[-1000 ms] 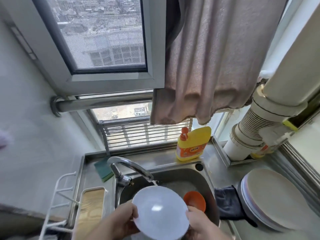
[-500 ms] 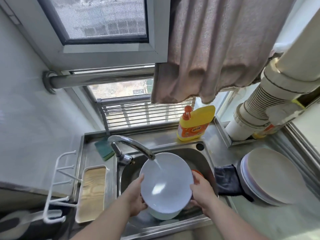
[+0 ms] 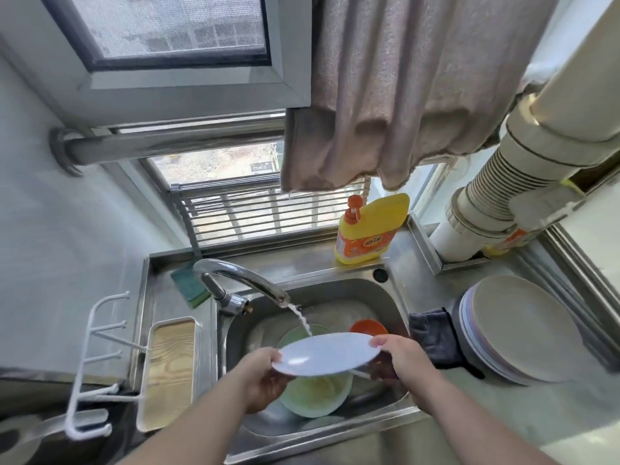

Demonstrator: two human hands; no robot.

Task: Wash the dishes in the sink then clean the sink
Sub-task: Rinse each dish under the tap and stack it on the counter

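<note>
Rinsing step judged in hand: white plate (image 3: 327, 353) is held nearly flat above the sink (image 3: 391, 298), its far edge under the stream from the tap (image 3: 241, 280). Left hand (image 3: 265, 377) grips the left rim; right hand (image 3: 399, 359) grips the right rim. 2 dishes at least, green plate (image 3: 315, 394) and orange bowl (image 3: 367, 327), are seen below. Next move likely needed: plate tilted to drain, then set on the stacked plates (image 3: 516, 327) at right.

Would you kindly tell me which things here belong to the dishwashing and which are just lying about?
In the job: white plate, left hand, right hand, tap, green bowl, orange bowl, sink.
Lying about: detergent bottle, sponge, stacked plates, dark cloth.
</note>
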